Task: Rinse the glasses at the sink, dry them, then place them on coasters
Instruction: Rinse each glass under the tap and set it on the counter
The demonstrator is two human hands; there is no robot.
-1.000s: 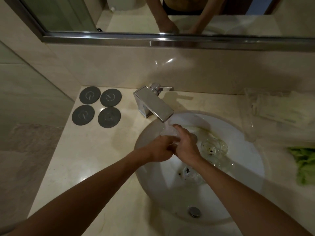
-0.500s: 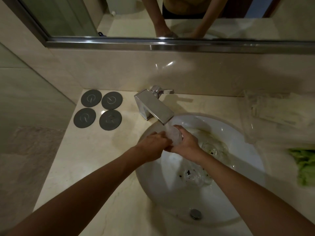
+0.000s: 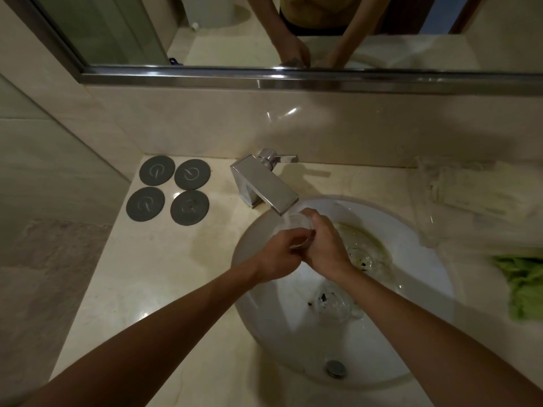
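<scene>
Marble bathroom countertop (image 3: 164, 277) w/ white round basin (image 3: 426, 277) at its right half, mirror above the backsplash. Chrome faucet (image 3: 264, 186) at basin's back rim, water running. Both hands over the basin's back-left part, right under the spout: left hand (image 3: 279, 257) and right hand (image 3: 326, 245), fingers of each curled round a clear glass (image 3: 296, 230) held between them in the stream. Two more glasses lie inside the basin: one (image 3: 360, 255) toward the right wall, one (image 3: 333, 301) nearer the middle, dark specks in both.

4 grey coasters (image 3: 173, 193) at countertop's back-left corner, nothing on them. Green cloth (image 3: 526, 286) at right edge; clear plastic bag (image 3: 470, 201) at back-right.

Handling, my guess: glass is light, rigid, fragile, v. slippery when wet; grip round the body w/ full wrap, not the rim, keep off the faucet and basin wall.
</scene>
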